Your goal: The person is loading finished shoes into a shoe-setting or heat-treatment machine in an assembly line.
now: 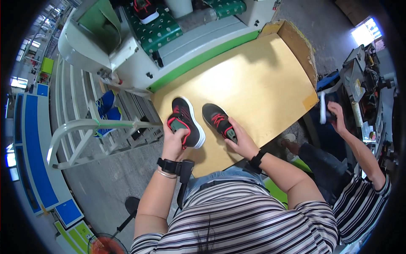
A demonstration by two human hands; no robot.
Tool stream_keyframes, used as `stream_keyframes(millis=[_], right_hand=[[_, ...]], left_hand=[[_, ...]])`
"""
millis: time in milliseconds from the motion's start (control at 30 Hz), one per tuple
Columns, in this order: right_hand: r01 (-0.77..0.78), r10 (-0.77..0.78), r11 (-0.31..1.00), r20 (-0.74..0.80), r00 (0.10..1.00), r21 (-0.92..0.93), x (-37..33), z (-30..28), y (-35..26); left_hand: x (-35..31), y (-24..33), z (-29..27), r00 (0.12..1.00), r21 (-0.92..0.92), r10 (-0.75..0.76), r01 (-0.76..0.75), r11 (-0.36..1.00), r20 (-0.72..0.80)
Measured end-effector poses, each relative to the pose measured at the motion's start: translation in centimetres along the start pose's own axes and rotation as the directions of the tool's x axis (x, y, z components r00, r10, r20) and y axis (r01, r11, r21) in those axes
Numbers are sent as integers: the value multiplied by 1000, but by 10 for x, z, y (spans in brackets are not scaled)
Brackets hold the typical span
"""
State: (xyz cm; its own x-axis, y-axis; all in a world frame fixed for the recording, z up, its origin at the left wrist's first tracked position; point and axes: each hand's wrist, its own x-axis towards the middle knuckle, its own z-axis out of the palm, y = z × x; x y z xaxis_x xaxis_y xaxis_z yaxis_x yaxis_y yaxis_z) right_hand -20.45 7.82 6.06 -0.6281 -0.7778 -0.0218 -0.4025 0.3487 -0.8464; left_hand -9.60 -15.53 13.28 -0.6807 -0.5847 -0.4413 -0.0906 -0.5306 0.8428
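A black sneaker (193,132) with red trim and a white sole is gripped at its heel and collar by my left hand (172,144). It is tipped so the sole edge faces right, and my thumb reaches over the opening. My right hand (242,142) grips the heel end of a similar black sneaker (210,115) with red laces, its toe pointing away to the upper left. Both shoes are over the near part of a light wooden tabletop (253,76). Whether they rest on it I cannot tell.
Beyond the tabletop stands a machine with a green perforated conveyor belt (160,38) carrying another black-and-red shoe (146,12). A metal rack (84,125) at left holds blue shoes (108,108). At right, a co-worker's hand (336,116) holds a white-soled shoe (323,108).
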Motion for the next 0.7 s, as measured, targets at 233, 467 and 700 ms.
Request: stream_keyframes(millis=[233, 467, 700], right_hand=[[-18, 17, 999, -32, 999, -33, -4, -8, 0], [-217, 335, 803, -118, 935, 555, 23, -45, -32], [296, -133, 938, -597, 791, 183, 149, -177, -99]], left_hand=[[47, 153, 100, 874, 211, 478, -484, 849, 85], [199, 179, 111, 626, 795, 762, -372, 480, -167], [192, 219, 124, 921, 431, 389, -361, 827, 25]])
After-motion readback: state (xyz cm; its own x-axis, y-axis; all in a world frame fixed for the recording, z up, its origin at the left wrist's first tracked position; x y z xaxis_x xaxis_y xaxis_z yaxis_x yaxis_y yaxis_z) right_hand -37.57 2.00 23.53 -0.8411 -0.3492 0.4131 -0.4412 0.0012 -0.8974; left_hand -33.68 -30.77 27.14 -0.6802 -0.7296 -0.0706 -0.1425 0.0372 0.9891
